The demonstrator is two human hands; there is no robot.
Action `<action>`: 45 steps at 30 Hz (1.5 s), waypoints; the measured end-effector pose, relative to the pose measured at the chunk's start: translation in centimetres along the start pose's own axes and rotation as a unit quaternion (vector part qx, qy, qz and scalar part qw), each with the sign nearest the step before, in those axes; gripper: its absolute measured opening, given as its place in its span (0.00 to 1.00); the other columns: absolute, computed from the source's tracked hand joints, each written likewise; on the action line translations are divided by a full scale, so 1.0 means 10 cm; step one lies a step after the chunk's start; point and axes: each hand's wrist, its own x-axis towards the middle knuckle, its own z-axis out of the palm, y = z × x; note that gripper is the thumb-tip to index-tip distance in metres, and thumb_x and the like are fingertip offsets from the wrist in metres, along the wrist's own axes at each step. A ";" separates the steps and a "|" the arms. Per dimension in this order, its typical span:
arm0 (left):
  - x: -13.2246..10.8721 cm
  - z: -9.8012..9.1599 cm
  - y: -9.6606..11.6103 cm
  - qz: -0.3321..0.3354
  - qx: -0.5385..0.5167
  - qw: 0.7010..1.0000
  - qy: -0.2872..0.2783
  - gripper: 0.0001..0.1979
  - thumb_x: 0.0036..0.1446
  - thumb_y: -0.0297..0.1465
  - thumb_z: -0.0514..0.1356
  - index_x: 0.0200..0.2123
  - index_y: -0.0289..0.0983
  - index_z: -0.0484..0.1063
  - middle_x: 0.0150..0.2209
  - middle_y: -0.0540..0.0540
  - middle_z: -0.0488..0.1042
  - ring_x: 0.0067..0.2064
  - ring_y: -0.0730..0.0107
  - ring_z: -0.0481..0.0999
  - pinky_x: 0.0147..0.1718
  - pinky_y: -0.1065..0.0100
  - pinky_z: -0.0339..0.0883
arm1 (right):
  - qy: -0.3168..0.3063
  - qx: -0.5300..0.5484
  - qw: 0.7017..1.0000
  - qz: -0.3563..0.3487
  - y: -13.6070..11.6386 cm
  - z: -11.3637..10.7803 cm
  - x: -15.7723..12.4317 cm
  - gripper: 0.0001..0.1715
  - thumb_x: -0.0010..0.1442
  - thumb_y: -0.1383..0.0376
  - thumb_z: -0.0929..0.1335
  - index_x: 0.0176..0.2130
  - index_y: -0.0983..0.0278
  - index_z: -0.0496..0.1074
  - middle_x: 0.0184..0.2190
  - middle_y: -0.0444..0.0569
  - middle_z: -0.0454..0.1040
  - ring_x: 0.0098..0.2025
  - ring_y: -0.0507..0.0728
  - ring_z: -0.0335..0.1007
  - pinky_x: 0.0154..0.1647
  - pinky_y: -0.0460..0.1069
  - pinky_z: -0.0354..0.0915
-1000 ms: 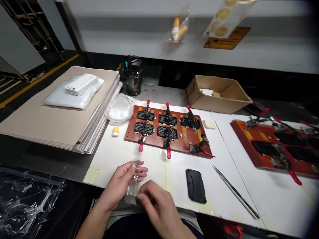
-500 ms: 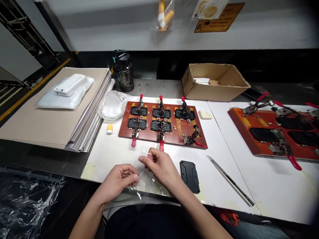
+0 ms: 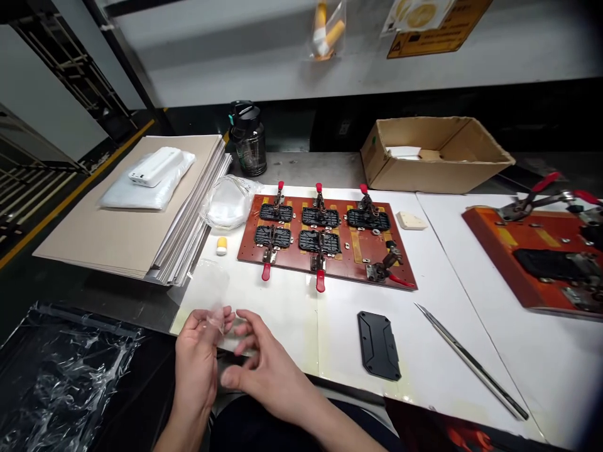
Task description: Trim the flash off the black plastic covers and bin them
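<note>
A thin clear plastic film (image 3: 210,285) is pinched in my left hand (image 3: 200,348) and spreads upward over the white table edge. Just to the right, my right hand (image 3: 268,373) has its fingers apart and holds nothing. A black rectangular cover (image 3: 378,345) lies flat on the white surface to the right of my hands, and metal tweezers (image 3: 471,361) lie beyond it. Behind them, a red-brown fixture board (image 3: 292,251) carries several black plastic parts (image 3: 319,242) under red-handled clamps. One clamp at its front right stands over a spot without a black part.
A second fixture board (image 3: 499,270) is at the right. Behind are a cardboard box (image 3: 438,176) and a dark bottle (image 3: 252,147). Stacked cardboard sheets (image 3: 117,245) bear a white device (image 3: 156,166). A yellow-capped piece (image 3: 221,245) and a bundled clear bag (image 3: 228,204) lie nearby.
Both hands have come to the left edge. My right hand has let go of the film and opened; my left hand keeps it. The camera view has shifted, with objects appearing farther right.
</note>
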 end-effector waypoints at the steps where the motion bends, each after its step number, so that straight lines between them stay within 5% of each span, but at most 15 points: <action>1: -0.03 0.01 -0.04 0.009 0.001 1.000 0.009 0.16 0.50 0.35 0.71 0.35 0.36 0.68 0.38 0.45 0.80 0.40 0.67 0.81 0.41 0.69 0.74 | 0.022 -0.013 1.000 -0.016 0.01 0.07 0.05 0.56 0.45 0.58 0.80 0.65 0.54 0.55 0.57 0.50 0.64 0.49 0.56 0.68 0.44 0.49 0.68; 4: -0.08 0.00 -0.15 0.050 0.022 0.998 0.024 0.15 0.50 0.34 0.71 0.32 0.37 0.67 0.33 0.49 0.78 0.35 0.70 0.79 0.35 0.71 0.73 | 0.070 -0.046 0.995 -0.044 0.01 0.14 0.20 0.53 0.43 0.57 0.81 0.63 0.56 0.60 0.54 0.50 0.67 0.48 0.56 0.68 0.45 0.49 0.68; 8: -0.10 -0.05 -0.25 0.099 0.091 0.990 0.033 0.15 0.50 0.35 0.71 0.37 0.36 0.72 0.31 0.51 0.76 0.29 0.74 0.74 0.30 0.73 0.71 | 0.048 0.038 0.997 -0.038 0.07 0.05 0.31 0.18 0.62 0.53 0.69 0.42 0.64 0.73 0.33 0.46 0.74 0.35 0.53 0.72 0.38 0.48 0.68; 16: -0.02 -0.11 -0.23 0.049 0.116 0.992 -0.030 0.19 0.51 0.39 0.70 0.41 0.38 0.68 0.34 0.50 0.73 0.28 0.74 0.70 0.26 0.72 0.66 | 0.097 0.014 0.995 -0.017 0.05 -0.24 0.34 0.16 0.63 0.55 0.67 0.37 0.65 0.77 0.30 0.47 0.78 0.31 0.53 0.72 0.34 0.46 0.66; 18: -0.01 -0.16 -0.16 0.105 0.149 0.983 0.039 0.25 0.46 0.37 0.73 0.42 0.40 0.64 0.32 0.54 0.67 0.26 0.77 0.66 0.25 0.73 0.64 | 0.130 -0.085 0.988 -0.014 -0.02 -0.30 0.31 0.16 0.64 0.56 0.66 0.36 0.64 0.78 0.30 0.47 0.79 0.31 0.54 0.73 0.34 0.47 0.65; 21: -0.05 -0.20 0.02 0.294 0.233 0.913 0.160 0.26 0.45 0.31 0.73 0.42 0.43 0.63 0.30 0.57 0.60 0.29 0.76 0.64 0.32 0.72 0.64 | 0.204 -0.302 0.931 -0.028 -0.11 -0.33 0.28 0.12 0.65 0.58 0.66 0.36 0.60 0.78 0.31 0.46 0.80 0.32 0.56 0.73 0.35 0.49 0.60; 23: -0.07 -0.17 0.13 0.337 0.324 0.882 0.063 0.16 0.50 0.31 0.70 0.39 0.43 0.69 0.32 0.54 0.65 0.32 0.73 0.67 0.38 0.70 0.65 | 0.200 -0.357 0.912 -0.037 -0.13 -0.31 0.30 0.11 0.64 0.58 0.67 0.35 0.58 0.78 0.31 0.45 0.80 0.32 0.56 0.73 0.35 0.49 0.58; 25: -0.04 -0.10 0.19 0.286 0.393 0.868 -0.102 0.10 0.54 0.34 0.68 0.39 0.43 0.74 0.37 0.49 0.72 0.38 0.67 0.72 0.42 0.67 0.66 | 0.167 -0.332 0.928 -0.036 -0.12 -0.28 0.33 0.11 0.63 0.57 0.68 0.33 0.59 0.77 0.30 0.44 0.80 0.32 0.55 0.74 0.33 0.47 0.58; 28: 0.09 0.01 0.16 0.193 0.421 0.857 -0.228 0.16 0.56 0.37 0.67 0.48 0.46 0.75 0.47 0.47 0.77 0.44 0.62 0.75 0.45 0.64 0.68 | 0.140 -0.291 0.945 -0.047 -0.11 -0.28 0.39 0.11 0.64 0.59 0.68 0.33 0.60 0.77 0.30 0.43 0.80 0.32 0.54 0.74 0.33 0.46 0.59; 32: 0.27 0.01 -0.02 0.210 0.445 0.841 -0.226 0.15 0.58 0.35 0.64 0.49 0.44 0.75 0.47 0.44 0.76 0.49 0.58 0.74 0.45 0.62 0.68 | 0.168 -0.330 0.926 -0.071 -0.11 -0.39 0.39 0.12 0.66 0.65 0.64 0.38 0.60 0.78 0.36 0.44 0.81 0.37 0.54 0.75 0.38 0.46 0.60; 39: 0.31 -0.03 -0.08 0.206 0.444 0.840 -0.234 0.16 0.68 0.37 0.51 0.52 0.44 0.74 0.51 0.43 0.74 0.54 0.60 0.72 0.52 0.61 0.66 | 0.234 -0.410 0.881 -0.013 -0.04 -0.45 0.38 0.16 0.65 0.53 0.67 0.33 0.61 0.75 0.30 0.46 0.79 0.32 0.56 0.73 0.31 0.48 0.54; 42: 0.23 0.03 0.02 0.210 0.438 0.844 -0.225 0.15 0.65 0.38 0.55 0.51 0.43 0.75 0.48 0.43 0.76 0.46 0.61 0.76 0.43 0.65 0.69 | 0.209 -0.352 0.911 -0.041 -0.04 -0.41 0.41 0.12 0.64 0.56 0.68 0.35 0.61 0.73 0.32 0.44 0.79 0.33 0.54 0.73 0.31 0.46 0.55; 45: 0.14 0.08 0.16 0.177 0.428 0.844 -0.271 0.12 0.60 0.38 0.62 0.46 0.43 0.76 0.42 0.46 0.79 0.36 0.64 0.77 0.33 0.68 0.69 | 0.120 -0.250 0.960 -0.036 -0.08 -0.39 0.42 0.18 0.61 0.51 0.70 0.29 0.62 0.69 0.26 0.43 0.77 0.29 0.52 0.71 0.29 0.44 0.57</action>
